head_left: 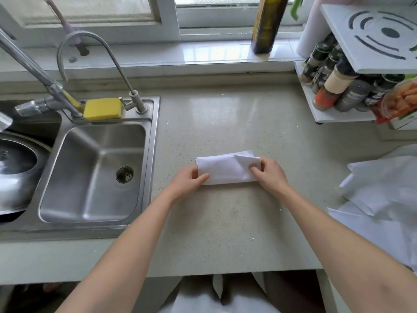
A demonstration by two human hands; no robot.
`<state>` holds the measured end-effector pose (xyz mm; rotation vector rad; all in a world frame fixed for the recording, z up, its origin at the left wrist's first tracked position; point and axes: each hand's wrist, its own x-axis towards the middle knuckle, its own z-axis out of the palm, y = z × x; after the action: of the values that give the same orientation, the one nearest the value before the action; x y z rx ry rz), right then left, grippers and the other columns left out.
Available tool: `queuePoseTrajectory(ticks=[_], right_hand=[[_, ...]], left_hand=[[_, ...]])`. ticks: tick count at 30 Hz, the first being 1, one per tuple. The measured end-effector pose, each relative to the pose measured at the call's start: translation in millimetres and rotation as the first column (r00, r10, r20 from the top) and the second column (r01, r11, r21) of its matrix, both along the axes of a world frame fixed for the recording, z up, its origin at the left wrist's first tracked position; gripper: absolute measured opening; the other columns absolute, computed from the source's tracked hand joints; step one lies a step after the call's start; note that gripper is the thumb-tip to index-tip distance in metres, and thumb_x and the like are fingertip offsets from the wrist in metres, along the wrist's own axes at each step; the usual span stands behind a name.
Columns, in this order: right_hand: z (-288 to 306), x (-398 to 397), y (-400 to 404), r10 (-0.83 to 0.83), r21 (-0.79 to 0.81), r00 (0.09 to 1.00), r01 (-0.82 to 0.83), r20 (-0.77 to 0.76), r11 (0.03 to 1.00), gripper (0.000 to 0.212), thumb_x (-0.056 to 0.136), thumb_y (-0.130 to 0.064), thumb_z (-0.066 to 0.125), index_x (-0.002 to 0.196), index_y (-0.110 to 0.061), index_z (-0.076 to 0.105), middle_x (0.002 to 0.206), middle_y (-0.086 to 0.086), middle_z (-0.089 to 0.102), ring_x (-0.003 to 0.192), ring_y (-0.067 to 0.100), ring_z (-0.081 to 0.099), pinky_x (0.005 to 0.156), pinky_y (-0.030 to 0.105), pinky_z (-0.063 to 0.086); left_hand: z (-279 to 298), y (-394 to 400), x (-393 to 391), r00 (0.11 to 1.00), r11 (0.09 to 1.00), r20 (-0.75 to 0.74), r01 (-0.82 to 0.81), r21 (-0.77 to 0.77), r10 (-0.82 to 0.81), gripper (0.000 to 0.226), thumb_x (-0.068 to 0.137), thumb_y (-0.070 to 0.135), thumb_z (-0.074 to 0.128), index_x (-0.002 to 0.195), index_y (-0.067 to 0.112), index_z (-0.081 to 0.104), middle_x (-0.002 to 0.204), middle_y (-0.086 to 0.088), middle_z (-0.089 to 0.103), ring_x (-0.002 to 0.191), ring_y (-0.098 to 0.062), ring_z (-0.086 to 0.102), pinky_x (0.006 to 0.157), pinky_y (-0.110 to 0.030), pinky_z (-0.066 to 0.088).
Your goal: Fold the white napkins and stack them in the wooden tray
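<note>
A white napkin (223,169), folded into a narrow strip, lies on the speckled counter (225,222) in the middle of the head view. My left hand (189,180) pinches its left end, thumb on top. My right hand (269,173) grips its right end, where a flap of cloth is turned over toward the left. A heap of loose white napkins (383,195) lies at the right edge of the counter. No wooden tray is in view.
A steel sink (94,172) with a yellow sponge (102,108) and two taps lies to the left. A pot lid (15,168) sits at far left. A spice rack (338,86) stands back right, a dark bottle (267,23) on the window sill.
</note>
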<state>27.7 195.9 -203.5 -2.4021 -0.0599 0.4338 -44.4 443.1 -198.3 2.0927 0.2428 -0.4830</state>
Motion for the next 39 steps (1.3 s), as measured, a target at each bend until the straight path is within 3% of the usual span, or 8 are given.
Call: queuePoseTrajectory(ticks=[4, 11, 21, 23, 27, 30, 35, 39], right_hand=[[-7.8, 10.4, 14.5, 0.039, -0.147, 0.999, -0.034, 0.028, 0.989, 0.010, 0.090, -0.027, 0.052, 0.088, -0.018, 0.057, 0.080, 0.001, 0.055, 0.076, 0.024, 0.050, 0.064, 0.030, 0.033], [-12.4, 20.5, 28.6, 0.059, -0.345, 0.995, -0.028, 0.078, 0.938, 0.027, 0.099, -0.029, 0.041, 0.087, -0.009, 0.054, 0.093, 0.016, 0.063, 0.086, 0.032, 0.057, 0.064, 0.032, 0.032], [-10.9, 28.0, 40.6, -0.024, -0.405, 0.999, 0.032, 0.024, 0.914, 0.030, 0.099, -0.032, 0.043, 0.109, -0.006, 0.056, 0.107, 0.016, 0.064, 0.098, 0.034, 0.059, 0.072, 0.034, 0.040], [-6.9, 22.6, 39.5, -0.009, -0.408, 0.990, 0.068, 0.143, 0.910, 0.029, 0.096, -0.030, 0.049, 0.114, -0.007, 0.049, 0.110, 0.015, 0.061, 0.100, 0.034, 0.056, 0.077, 0.038, 0.043], [-11.4, 1.2, 42.6, 0.285, -0.355, 0.887, -0.151, 0.363, 0.922, 0.047, 0.101, -0.024, 0.038, 0.146, -0.010, 0.034, 0.152, 0.008, 0.032, 0.141, 0.027, 0.027, 0.115, 0.036, 0.014], [-28.0, -6.9, 45.7, 0.529, -0.435, 0.812, -0.396, 0.247, 0.809, 0.061, 0.097, -0.041, 0.012, 0.152, -0.016, 0.015, 0.159, 0.002, 0.012, 0.148, 0.019, 0.005, 0.119, 0.034, -0.003], [-42.1, -7.1, 41.3, 0.562, -0.491, 0.824, -0.461, 0.070, 0.739, 0.070, 0.083, -0.052, -0.013, 0.148, -0.026, -0.016, 0.154, -0.009, -0.023, 0.141, 0.009, -0.024, 0.116, 0.033, -0.015], [-41.3, -6.5, 44.5, 0.568, -0.498, 0.821, -0.472, 0.053, 0.728, 0.066, 0.084, -0.050, -0.015, 0.146, -0.028, -0.021, 0.153, -0.008, -0.028, 0.139, 0.010, -0.029, 0.116, 0.033, -0.017]], left_hand=[[-15.4, -5.4, 8.7, 0.980, 0.954, 0.013, -0.195, 0.226, 0.197, 0.039, 0.101, 0.035, 0.037, 0.078, 0.011, 0.058, 0.079, -0.009, 0.063, 0.083, -0.031, 0.063, 0.065, -0.033, 0.040], [-21.3, -19.8, 23.6, 0.977, 0.807, 0.020, -0.188, 0.559, 0.214, 0.043, 0.102, 0.031, 0.033, 0.100, 0.004, 0.066, 0.103, -0.017, 0.066, 0.094, -0.035, 0.060, 0.069, -0.034, 0.040], [-23.0, -30.0, 23.5, 0.948, 0.765, 0.074, -0.296, 0.573, 0.311, 0.034, 0.099, 0.025, 0.035, 0.105, 0.004, 0.062, 0.101, -0.019, 0.065, 0.092, -0.036, 0.060, 0.073, -0.038, 0.045], [-21.8, -31.3, 23.1, 0.943, 0.763, 0.075, -0.306, 0.570, 0.323, 0.034, 0.099, 0.025, 0.036, 0.105, 0.004, 0.062, 0.099, -0.018, 0.065, 0.091, -0.035, 0.060, 0.072, -0.038, 0.045], [-22.6, -30.4, 23.8, 0.941, 0.760, 0.088, -0.318, 0.567, 0.328, 0.032, 0.099, 0.024, 0.038, 0.102, 0.004, 0.063, 0.097, -0.018, 0.066, 0.089, -0.035, 0.061, 0.071, -0.037, 0.045], [-24.4, -29.6, 23.3, 0.944, 0.765, 0.092, -0.312, 0.563, 0.317, 0.031, 0.098, 0.023, 0.038, 0.096, 0.004, 0.063, 0.095, -0.018, 0.066, 0.088, -0.035, 0.060, 0.068, -0.036, 0.042], [-16.5, -27.1, 23.3, 0.927, 0.772, 0.075, -0.348, 0.532, 0.366, 0.025, 0.097, 0.023, 0.042, 0.101, 0.007, 0.061, 0.104, -0.014, 0.065, 0.089, -0.031, 0.056, 0.068, -0.034, 0.040], [-14.0, -37.2, 19.9, 0.908, 0.705, 0.417, -0.318, 0.634, 0.035, 0.042, 0.097, 0.016, 0.043, 0.139, 0.014, 0.044, 0.147, -0.009, 0.041, 0.139, -0.028, 0.032, 0.112, -0.041, 0.029]])
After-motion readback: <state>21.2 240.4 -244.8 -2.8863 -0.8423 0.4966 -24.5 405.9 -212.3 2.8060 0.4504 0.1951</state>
